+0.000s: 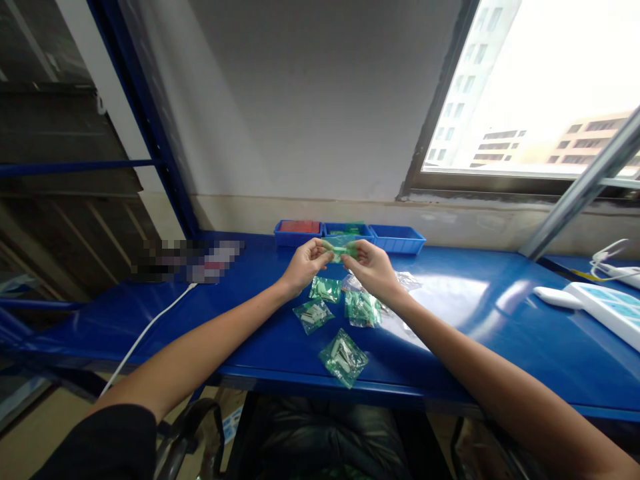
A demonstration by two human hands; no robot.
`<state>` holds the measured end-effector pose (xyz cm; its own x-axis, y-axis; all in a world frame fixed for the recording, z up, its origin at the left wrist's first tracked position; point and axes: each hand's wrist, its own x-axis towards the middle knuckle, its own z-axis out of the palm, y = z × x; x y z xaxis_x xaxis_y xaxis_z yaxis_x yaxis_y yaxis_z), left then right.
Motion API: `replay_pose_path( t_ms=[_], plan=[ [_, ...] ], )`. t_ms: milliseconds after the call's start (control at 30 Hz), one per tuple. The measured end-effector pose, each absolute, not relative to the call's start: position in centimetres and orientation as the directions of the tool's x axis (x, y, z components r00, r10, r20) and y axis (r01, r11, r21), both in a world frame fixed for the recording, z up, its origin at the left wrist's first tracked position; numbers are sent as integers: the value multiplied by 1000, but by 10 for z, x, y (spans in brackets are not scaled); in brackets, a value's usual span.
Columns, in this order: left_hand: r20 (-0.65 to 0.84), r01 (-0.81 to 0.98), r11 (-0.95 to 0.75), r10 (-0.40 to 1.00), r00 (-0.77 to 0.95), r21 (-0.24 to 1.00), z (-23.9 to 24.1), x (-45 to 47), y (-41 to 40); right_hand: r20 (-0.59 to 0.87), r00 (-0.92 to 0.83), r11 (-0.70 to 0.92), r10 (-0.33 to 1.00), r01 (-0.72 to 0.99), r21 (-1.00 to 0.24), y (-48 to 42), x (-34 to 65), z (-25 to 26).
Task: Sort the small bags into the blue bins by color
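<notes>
My left hand (pixel 307 265) and my right hand (pixel 373 267) pinch a small green plastic bag (pixel 341 249) between them, above the blue table. A pale strip shows through the bag; what it is I cannot make out. Below my hands lie several green-tinted bags: one with white and metal pieces (pixel 344 358) near the table's front edge, another bag (pixel 313 315) to the left, a greener bag (pixel 325 289) above that, and a pile of bags (pixel 363 309) partly behind my right forearm.
At the wall stand three blue bins: the left bin (pixel 284 238) holds red sheets, the middle bin (pixel 371 237) green bags, and the right bin (pixel 399 241) is beside it. A white cable (pixel 150 327) crosses the table's left. A white device (pixel 600 307) lies at the right, near a metal post (pixel 575 193).
</notes>
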<state>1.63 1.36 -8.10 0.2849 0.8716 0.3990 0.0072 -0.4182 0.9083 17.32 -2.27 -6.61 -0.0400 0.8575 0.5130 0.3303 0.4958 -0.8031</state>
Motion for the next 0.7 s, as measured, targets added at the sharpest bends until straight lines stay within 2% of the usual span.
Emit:
replay_pose_path(
  t_ms=[67,133,200,267,367,500,600,700],
  plan=[
    [411,173,-489,842,350,855,-79,13,12,684,21,573,730,526,-628,-28,176,-53],
    [396,422,-584,798,455,693,-76,7,9,795,69,574,603,654,-492,-29,181,-36],
    [295,630,-613,787,542,478,-75,1,8,851,101,533,515,740,-410,-22,187,-19],
    [165,734,-588,806,569,341,-75,-4,8,876,95,463,473,819,-339,-5,192,-6],
    [74,771,-571,814,576,281,-76,-7,10,833,-8,343,553,913,-220,29,196,-3],
    [120,775,-568,821,559,277,-77,-7,16,588,-121,213,800,973,-91,61,201,-25],
    [144,781,-535,843,518,322,-80,-6,19,457,-90,167,885,977,-132,69,211,-43],
    [182,762,-536,843,506,365,-82,-5,19,432,-23,118,901,974,-195,80,225,-50]
  ],
)
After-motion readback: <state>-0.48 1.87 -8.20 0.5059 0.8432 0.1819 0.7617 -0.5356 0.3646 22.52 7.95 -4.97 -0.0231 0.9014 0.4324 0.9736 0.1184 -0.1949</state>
